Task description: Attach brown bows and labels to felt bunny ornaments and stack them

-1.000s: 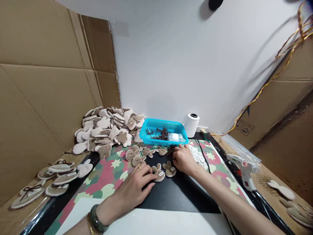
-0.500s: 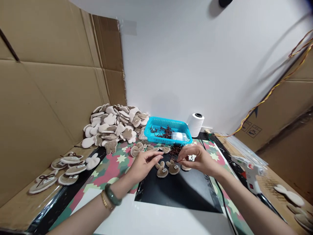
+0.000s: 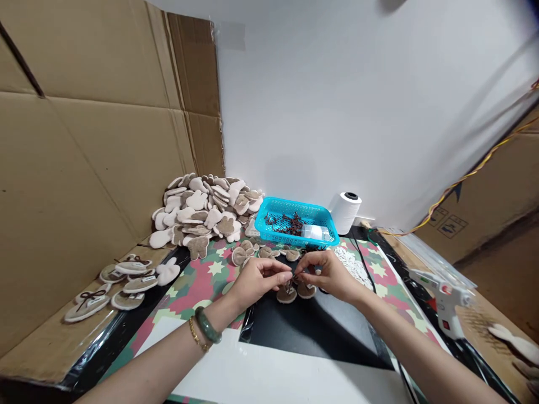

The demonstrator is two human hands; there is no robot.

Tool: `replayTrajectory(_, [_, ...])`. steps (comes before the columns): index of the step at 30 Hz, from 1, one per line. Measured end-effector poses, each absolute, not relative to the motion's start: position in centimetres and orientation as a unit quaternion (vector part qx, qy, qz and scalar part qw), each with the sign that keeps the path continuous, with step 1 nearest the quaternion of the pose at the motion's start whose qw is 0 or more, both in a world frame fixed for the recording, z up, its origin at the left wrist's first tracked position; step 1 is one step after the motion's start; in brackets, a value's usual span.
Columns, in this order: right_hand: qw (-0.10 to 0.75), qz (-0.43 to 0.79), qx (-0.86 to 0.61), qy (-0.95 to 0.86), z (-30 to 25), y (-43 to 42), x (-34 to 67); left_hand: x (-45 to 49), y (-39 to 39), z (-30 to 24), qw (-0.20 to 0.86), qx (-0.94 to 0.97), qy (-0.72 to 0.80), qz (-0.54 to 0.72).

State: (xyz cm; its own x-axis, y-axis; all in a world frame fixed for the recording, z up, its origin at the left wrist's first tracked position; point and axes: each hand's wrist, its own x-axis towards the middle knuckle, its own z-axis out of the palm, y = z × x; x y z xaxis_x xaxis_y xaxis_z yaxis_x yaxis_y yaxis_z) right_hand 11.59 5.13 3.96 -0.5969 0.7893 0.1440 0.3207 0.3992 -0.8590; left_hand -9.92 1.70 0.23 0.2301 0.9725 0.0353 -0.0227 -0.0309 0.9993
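My left hand (image 3: 261, 279) is closed in a pinch, its thumb and forefinger meeting the fingertips of my right hand (image 3: 327, 275). Between the two pinches is a thin brown cord, mostly hidden by the fingers. Just below them, two rabbit-shaped felt pieces (image 3: 286, 295) with small white labels lie on a black mat (image 3: 311, 331). The fingers cover their upper parts. Behind the hands, several more felt pieces (image 3: 243, 253) lie in a row.
A blue basket (image 3: 261, 233) holds brown cords and a clear container. Beside it stands a white thread cone (image 3: 347, 213). White labels (image 3: 353, 266) lie at right, near a glue gun (image 3: 446, 303). A felt-piece pile (image 3: 202, 213) and bow-trimmed pieces (image 3: 88, 303) are left.
My right hand has moved left, away from the brown cords, to meet my left hand's fingertips above the rabbit-shaped pieces. The view has shifted slightly.
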Motion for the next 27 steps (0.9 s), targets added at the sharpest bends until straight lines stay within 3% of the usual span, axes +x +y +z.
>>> replayTrajectory(6, [0.289,0.450,-0.376,-0.757,2.6,6.5,10.7,-10.2,2.3,-0.2,0.549,0.547,0.470,0.422])
replayTrajectory(14, [0.197,0.478,-0.373,-0.771,1.1,8.8,9.6,-11.3,3.3,-1.8,0.390,0.645,0.523,0.396])
replayTrajectory(27, [0.177,0.428,-0.391,-0.795,1.0,8.2,9.0,-10.9,2.0,-2.1,0.212,0.739,0.501,0.397])
